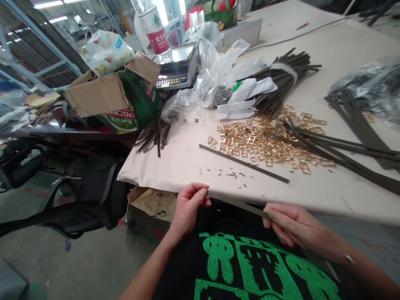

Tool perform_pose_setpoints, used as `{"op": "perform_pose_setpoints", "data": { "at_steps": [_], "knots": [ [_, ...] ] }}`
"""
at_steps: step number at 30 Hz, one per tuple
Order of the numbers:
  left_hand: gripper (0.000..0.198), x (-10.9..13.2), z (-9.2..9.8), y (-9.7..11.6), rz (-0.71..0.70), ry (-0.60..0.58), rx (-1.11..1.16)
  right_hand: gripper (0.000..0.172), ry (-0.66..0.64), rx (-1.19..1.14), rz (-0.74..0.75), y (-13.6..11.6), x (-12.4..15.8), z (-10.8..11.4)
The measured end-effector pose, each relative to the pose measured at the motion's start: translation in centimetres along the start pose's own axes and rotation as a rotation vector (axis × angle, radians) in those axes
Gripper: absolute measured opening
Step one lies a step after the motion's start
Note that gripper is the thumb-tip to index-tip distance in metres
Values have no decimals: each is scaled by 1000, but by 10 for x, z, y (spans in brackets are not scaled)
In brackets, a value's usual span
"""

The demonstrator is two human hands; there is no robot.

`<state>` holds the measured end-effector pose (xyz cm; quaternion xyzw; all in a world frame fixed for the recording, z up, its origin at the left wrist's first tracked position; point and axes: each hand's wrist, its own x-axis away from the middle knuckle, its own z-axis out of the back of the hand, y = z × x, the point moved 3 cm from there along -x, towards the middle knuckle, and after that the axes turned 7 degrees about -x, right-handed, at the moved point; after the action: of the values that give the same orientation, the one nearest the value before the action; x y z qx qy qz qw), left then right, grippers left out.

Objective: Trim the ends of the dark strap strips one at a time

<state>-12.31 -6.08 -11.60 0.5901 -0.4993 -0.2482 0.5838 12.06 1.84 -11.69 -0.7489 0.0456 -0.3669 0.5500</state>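
Table (175,162) bearing a pile of gold buckles (265,141), a tied bundle of dark strips (281,79), clear plastic bags (215,71) and a weighing scale (176,66); torn cardboard box (100,93) at left, black chair (93,200) below

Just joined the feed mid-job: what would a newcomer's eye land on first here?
The heap of gold buckles glittering in the middle of the table stands out first, with loose dark straps lying across its right side. At the near edge, the left hand and right hand hold one thin strap stretched between them.

Pale table (193,162) under gold buckles (265,141), dark straps (281,75), plastic bags (215,71)
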Motion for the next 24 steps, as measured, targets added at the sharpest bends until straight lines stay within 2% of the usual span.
{"op": "perform_pose_setpoints", "data": {
  "at_steps": [11,14,17,20,22,24],
  "knots": [
    [14,-3,-13,-4,45,-88,-11,50,23,3,42,4,9,11],
    [14,-4,-15,-5,67,-108,11,37,82,148,106,1,14,14],
    [12,-5,-15,-7,81,-118,29,20,236,476,359,-5,20,19],
    [8,-3,-14,-5,0,-132,-50,23,501,794,637,-11,28,24],
    [4,-1,-15,-2,-117,-160,-157,23,649,887,722,-12,32,26],
    [4,0,-18,2,-220,-190,-235,22,721,890,754,-13,35,26]
  ]
}}
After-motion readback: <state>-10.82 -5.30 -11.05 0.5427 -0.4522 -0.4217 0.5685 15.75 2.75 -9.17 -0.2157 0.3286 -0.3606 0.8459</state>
